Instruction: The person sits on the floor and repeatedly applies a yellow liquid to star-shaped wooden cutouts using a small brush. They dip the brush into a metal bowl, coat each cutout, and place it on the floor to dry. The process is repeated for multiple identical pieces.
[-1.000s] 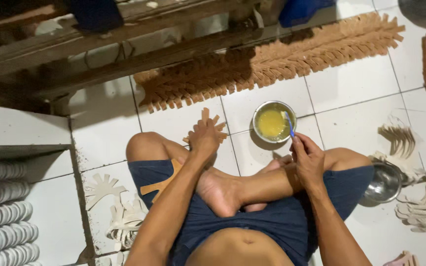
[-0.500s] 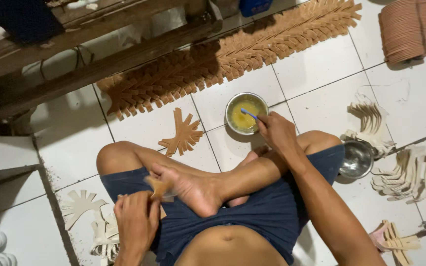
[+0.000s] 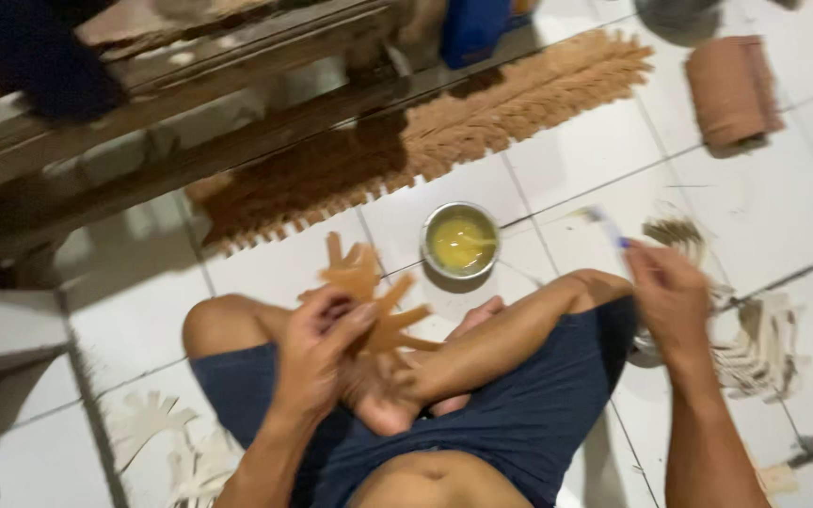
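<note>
Tiled floor; tan spiky cutout

A flat tan cut-out shaped like a splayed leaf with finger-like prongs is held up over the crossed legs, gripped at its lower edge by the left hand. A small brush with a blue handle and pale tip is pinched, blurred, in the raised right hand, tip pointing up-left.

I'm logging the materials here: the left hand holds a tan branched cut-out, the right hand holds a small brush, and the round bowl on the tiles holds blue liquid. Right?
Not quite. The head view shows yellow liquid in the round bowl, not blue. The left hand does hold the tan branched cut-out, and the right hand the small brush.
</note>
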The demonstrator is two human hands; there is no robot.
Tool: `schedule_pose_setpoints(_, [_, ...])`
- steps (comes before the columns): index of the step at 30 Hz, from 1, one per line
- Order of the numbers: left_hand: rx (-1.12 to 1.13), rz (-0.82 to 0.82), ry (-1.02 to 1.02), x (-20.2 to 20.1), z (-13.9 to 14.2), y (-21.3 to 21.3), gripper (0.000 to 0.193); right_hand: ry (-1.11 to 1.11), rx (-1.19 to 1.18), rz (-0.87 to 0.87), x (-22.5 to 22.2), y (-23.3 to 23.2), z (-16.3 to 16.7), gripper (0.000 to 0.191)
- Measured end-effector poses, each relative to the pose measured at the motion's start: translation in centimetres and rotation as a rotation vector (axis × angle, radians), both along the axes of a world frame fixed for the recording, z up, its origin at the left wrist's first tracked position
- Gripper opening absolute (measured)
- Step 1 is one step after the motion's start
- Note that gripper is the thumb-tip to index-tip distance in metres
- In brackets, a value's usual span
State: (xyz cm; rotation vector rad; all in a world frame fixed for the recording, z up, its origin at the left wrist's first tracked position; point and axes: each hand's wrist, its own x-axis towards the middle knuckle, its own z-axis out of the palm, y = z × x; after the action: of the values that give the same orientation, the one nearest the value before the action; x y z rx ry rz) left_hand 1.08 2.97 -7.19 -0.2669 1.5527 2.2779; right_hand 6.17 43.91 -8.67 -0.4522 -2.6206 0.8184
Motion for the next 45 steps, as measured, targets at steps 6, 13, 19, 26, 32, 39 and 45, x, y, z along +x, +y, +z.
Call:
schedule_pose_setpoints(6, [0.077,-0.287,0.055,-1.0,2.9,4.5,0.011,0.267,-0.461,0.047,3.4,-7.8,5.0,0.023])
schedule_pose_setpoints(13, [0.046,-0.307,0.130,-0.4,4.6,3.4,0.014,0.267,-0.481,0.332,1.4,-14.7,7.4,0.028])
schedule_pose_setpoints(19, [0.109,-0.281,0.096,-0.3,4.0,2.5,0.023,0.243,-0.450,0.336,0.3,-16.5,7.7,0.027])
schedule_pose_setpoints(26, [0.171,-0.291,0.044,-0.3,3.9,2.2,0.025,0.154,-0.489,0.308,1.1,-16.1,7.1,0.027])
schedule_pose_setpoints(32, [0.238,-0.319,0.062,0.1,4.1,2.7,0.026,0.210,-0.448,0.351,1.7,-15.7,7.2,0.025])
schedule_pose_setpoints(39, [0.218,-0.322,0.021,0.5,4.8,1.7,0.032,0.241,-0.792,-0.040,0.7,-13.7,4.8,0.022])
schedule_pose_setpoints(45, [0.219,-0.325,0.023,0.7,4.2,2.1,0.031,0.284,-0.599,0.236,3.5,-14.1,5.9,0.022])
